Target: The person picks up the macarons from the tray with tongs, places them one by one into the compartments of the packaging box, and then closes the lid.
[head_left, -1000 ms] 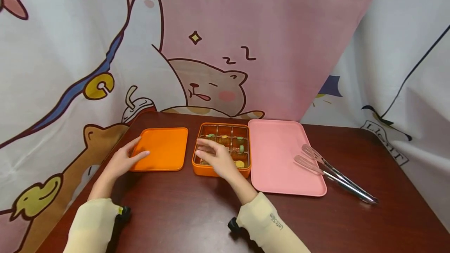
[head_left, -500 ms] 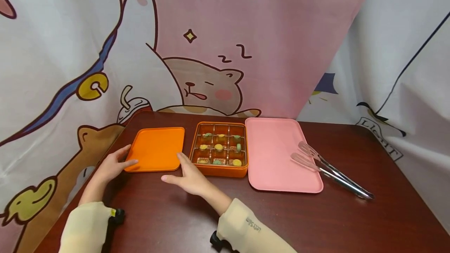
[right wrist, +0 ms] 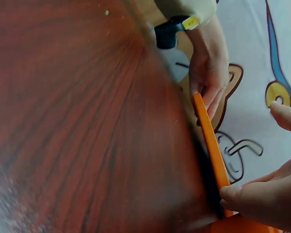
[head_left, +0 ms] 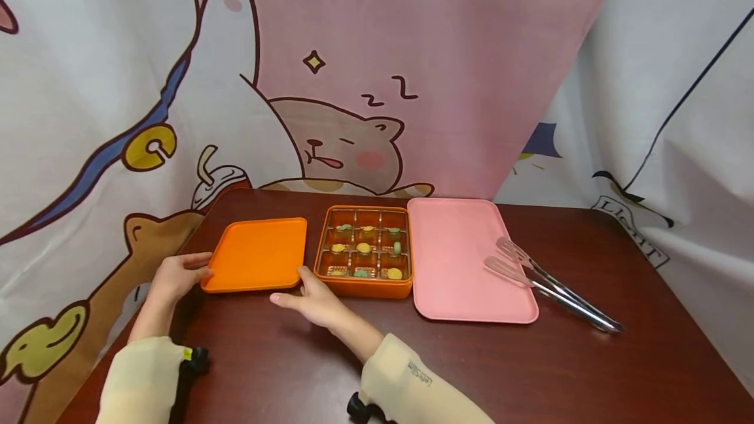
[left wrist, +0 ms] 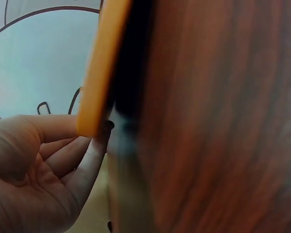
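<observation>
An orange square lid (head_left: pixel 256 254) is at the left of the table, a dark gap showing below its edge in both wrist views. My left hand (head_left: pixel 177 277) pinches its front left corner, thumb on one face and fingers underneath. At the opposite side, fingertips of my right hand (head_left: pixel 321 300) touch the lid's right edge, with the thumb held apart from it. Right of the lid stands an uncovered orange box (head_left: pixel 365 288), divided into several compartments with small yellow and green pieces inside.
A pink tray (head_left: pixel 453 280) lies against the box's right side. Metal tongs with pale slotted heads (head_left: pixel 556 290) rest partly on the tray and partly on the brown table (head_left: pixel 471 365). A printed cloth (head_left: pixel 459 84) hangs behind the table.
My right hand has moved left from over the box to the lid's right edge. My left hand has taken hold of the lid's corner, and the lid has shifted slightly toward me.
</observation>
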Action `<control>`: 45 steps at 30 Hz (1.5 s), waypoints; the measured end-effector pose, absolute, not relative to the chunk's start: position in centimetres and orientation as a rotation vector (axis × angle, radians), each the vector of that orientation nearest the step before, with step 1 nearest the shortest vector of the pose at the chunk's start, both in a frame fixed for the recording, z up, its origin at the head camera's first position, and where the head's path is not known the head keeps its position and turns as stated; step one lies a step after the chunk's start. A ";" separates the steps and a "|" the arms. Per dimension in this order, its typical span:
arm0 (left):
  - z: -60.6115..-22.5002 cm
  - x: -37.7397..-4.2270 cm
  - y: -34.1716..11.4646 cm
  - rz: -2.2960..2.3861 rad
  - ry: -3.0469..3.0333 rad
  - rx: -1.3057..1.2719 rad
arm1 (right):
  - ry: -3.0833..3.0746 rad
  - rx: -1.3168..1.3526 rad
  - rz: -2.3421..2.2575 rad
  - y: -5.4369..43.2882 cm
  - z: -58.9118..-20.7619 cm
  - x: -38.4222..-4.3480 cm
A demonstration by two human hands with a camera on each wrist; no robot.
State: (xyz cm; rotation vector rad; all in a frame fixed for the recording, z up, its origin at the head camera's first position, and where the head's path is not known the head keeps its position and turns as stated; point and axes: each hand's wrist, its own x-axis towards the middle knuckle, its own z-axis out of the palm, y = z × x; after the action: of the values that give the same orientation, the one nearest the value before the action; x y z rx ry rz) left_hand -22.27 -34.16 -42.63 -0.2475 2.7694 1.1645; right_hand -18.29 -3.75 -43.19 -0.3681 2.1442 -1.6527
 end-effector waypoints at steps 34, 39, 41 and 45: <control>-36.5 -23.0 -22.6 1.885 2.508 0.132 | 2.130 -0.076 -2.273 9.3 -38.8 -21.2; -36.0 -23.6 -20.0 2.018 2.506 0.164 | 2.247 -0.057 -2.313 11.3 -38.1 -21.4; -35.8 -23.8 -19.2 2.064 2.500 0.175 | 2.302 -0.028 -2.328 11.9 -38.0 -21.4; -35.5 -23.8 -17.9 2.092 2.510 0.207 | 2.394 -0.003 -2.359 12.9 -37.9 -21.5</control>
State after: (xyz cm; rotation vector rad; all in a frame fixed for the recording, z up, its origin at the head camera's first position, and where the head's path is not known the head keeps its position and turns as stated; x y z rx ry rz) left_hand -23.81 -17.88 -35.55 0.2073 2.5101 2.0921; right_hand -21.48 12.92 -37.91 -0.0034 2.3938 -2.3593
